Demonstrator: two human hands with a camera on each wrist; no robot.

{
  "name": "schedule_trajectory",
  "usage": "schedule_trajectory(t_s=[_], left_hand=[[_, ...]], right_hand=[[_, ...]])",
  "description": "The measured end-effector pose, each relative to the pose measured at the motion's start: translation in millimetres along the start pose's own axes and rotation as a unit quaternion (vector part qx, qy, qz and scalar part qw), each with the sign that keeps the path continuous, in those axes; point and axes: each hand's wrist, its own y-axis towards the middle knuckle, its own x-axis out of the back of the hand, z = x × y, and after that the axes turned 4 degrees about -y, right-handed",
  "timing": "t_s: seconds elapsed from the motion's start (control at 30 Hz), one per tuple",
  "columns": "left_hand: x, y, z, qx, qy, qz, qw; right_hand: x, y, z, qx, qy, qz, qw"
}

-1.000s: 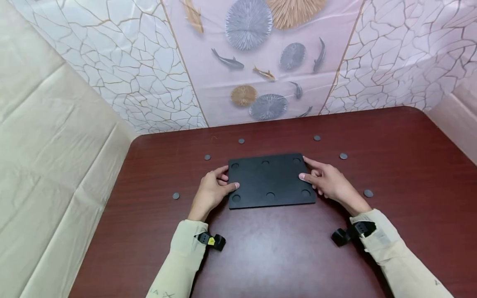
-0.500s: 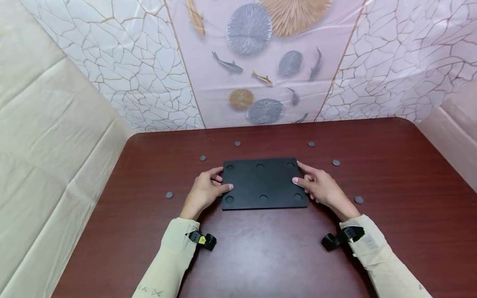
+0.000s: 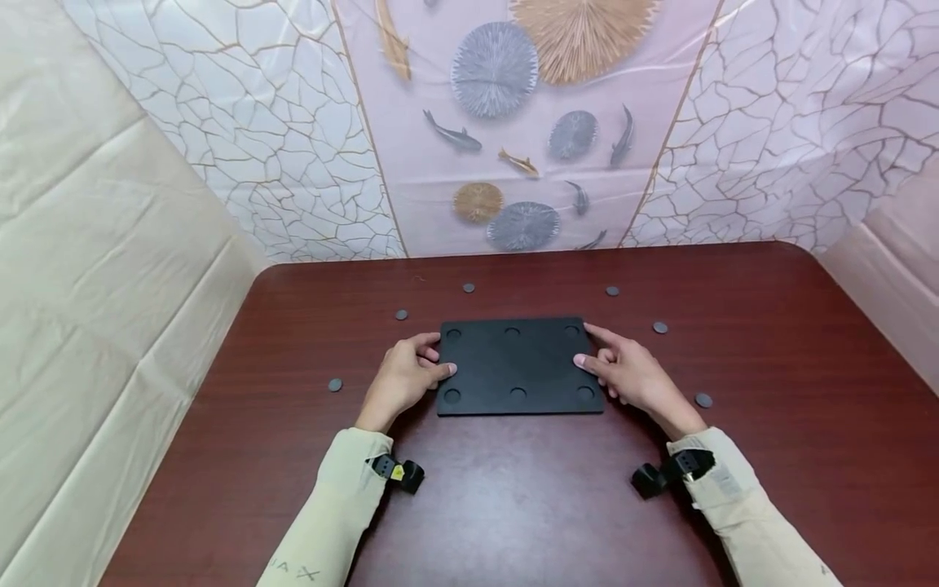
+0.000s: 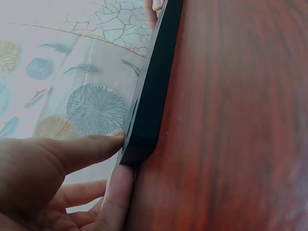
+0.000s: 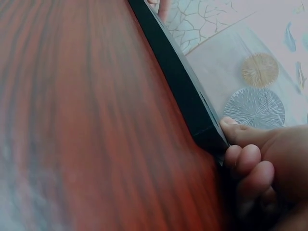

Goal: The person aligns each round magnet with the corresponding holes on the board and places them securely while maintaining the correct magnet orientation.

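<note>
Backdrop: Printed sheeting [image 3: 528, 183] with fish and round motifs is hanging behind a dark red table [image 3: 513, 505], and pale covering [image 3: 110, 310] is flanking the left.
Black board: The black board [image 3: 513, 363], showing 6 round recesses [image 3: 517, 393], is lying level mid-table, its long edges running left to right.
Left hand: The left hand [image 3: 403, 375] is pinching the board's left edge, thumb on top, its gap narrowing to the board's thickness.
Right hand: The right hand [image 3: 637, 373] is pinching the right edge likewise, forefinger reaching to the far corner.
Gray discs: 6 gray discs [image 3: 335, 385] are arcing around, 3 per side, 1 sitting just beside the right wrist.
Room: Wood is stretching from the board's near edge toward the viewer, between both forearms; beyond the far edge, a narrower strip is running to the sheeting.
</note>
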Motion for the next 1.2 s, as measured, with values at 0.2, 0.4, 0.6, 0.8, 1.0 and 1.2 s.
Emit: schedule_trajectory(t_s=[0.2, 0.4, 0.6, 0.8, 1.0, 1.2], left_hand=[[-0.3, 2.6, 0.4, 0.008, -0.023, 0.000, 0.9997], [-5.9, 7.5, -1.4, 0.020, -0.078, 0.007, 0.9967], [-3.3, 7.3, 2.7, 0.034, -0.095, 0.003, 0.9949], [0.4, 8.5, 5.2, 0.034, -0.100, 0.005, 0.9944], [2.1, 11.8, 7.3, 0.027, -0.103, 0.006, 0.9943], [4.0, 11.8, 9.2, 0.032, -0.110, 0.014, 0.9933]], right_hand=[[6.6, -2, 2, -0.005, 0.046, 0.013, 0.999], [25.9, -14, 7, 0.003, 0.022, 0.001, 1.000], [42.0, -27, 12, 0.027, -0.058, -0.042, 0.997], [58.6, -45, 0, 0.074, -0.147, -0.107, 0.980], [74.9, -66, -26, 0.094, -0.149, -0.118, 0.977], [81.3, -76, -47, 0.094, -0.152, -0.116, 0.977]])
